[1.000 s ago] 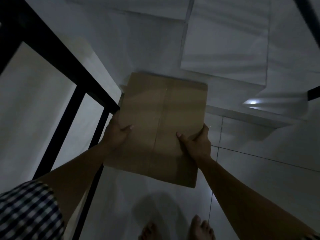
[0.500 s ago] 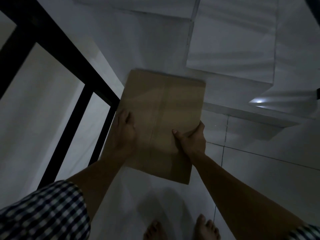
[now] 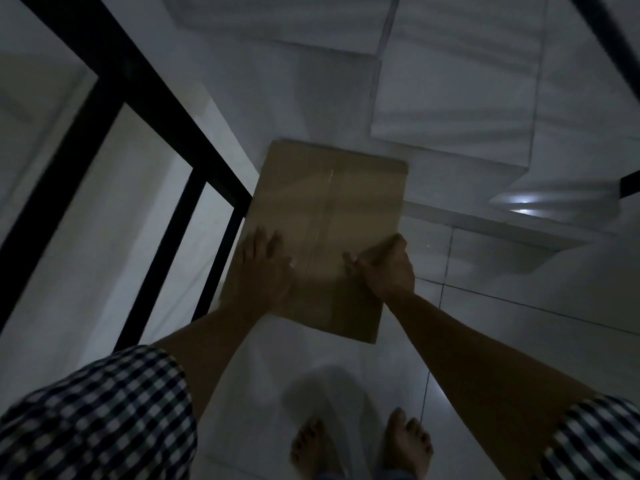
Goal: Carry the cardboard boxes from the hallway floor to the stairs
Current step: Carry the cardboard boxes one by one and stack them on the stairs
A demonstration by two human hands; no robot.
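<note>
A flat brown cardboard box (image 3: 332, 209) with a taped seam down its middle is held out in front of me, above the white floor at the foot of the stairs. My left hand (image 3: 261, 268) lies flat on its top near the left edge, fingers spread. My right hand (image 3: 386, 268) grips the right edge, thumb on top and fingers curled under. The box's far end reaches toward the lowest white step (image 3: 485, 226). Whether that end rests on anything is hidden in the dim light.
A black metal railing (image 3: 145, 109) runs diagonally at my left, its end post beside the box. White tiled steps (image 3: 450, 98) climb ahead and to the right. My bare feet (image 3: 360, 448) stand on the tiled floor (image 3: 519, 341). The light is very dim.
My left hand has shifted from gripping the box's left edge to lying flat on its top. The box has moved slightly forward, toward the steps.
</note>
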